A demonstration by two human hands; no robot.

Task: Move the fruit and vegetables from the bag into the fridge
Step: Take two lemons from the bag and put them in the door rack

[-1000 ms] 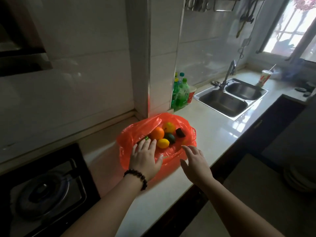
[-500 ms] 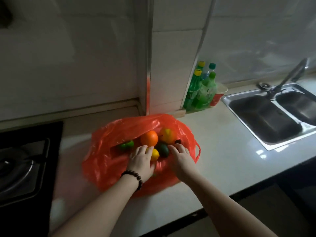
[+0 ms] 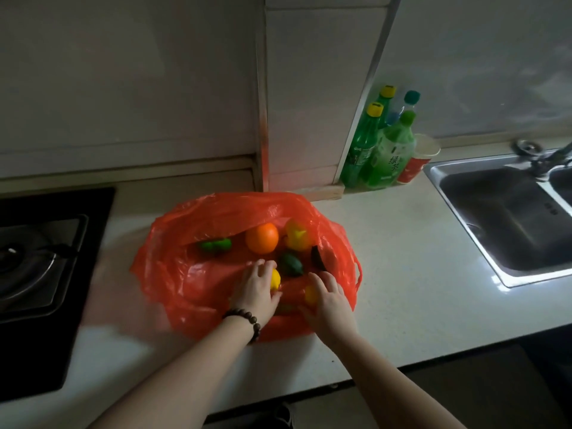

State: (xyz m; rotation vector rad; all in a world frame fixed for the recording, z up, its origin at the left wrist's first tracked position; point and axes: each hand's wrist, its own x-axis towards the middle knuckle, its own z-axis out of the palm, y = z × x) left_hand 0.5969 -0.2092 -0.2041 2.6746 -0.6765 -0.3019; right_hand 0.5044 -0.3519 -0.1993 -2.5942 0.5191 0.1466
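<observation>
A red plastic bag lies open on the white counter. Inside it are an orange, a yellow pepper, a green pepper, a dark green fruit and a dark piece. My left hand, with a bead bracelet on the wrist, curls around a yellow lemon at the bag's near side. My right hand closes over a yellow-orange fruit next to it. No fridge is in view.
A black gas hob sits at the left. Green bottles and a red paper cup stand against the tiled wall. A steel sink is at the right. The counter's front edge runs below my arms.
My view has tipped down and closer to the bag. Both hands have gone from hovering at the bag's rim to reaching inside, the left onto the lemon and the right onto a yellow-orange fruit.
</observation>
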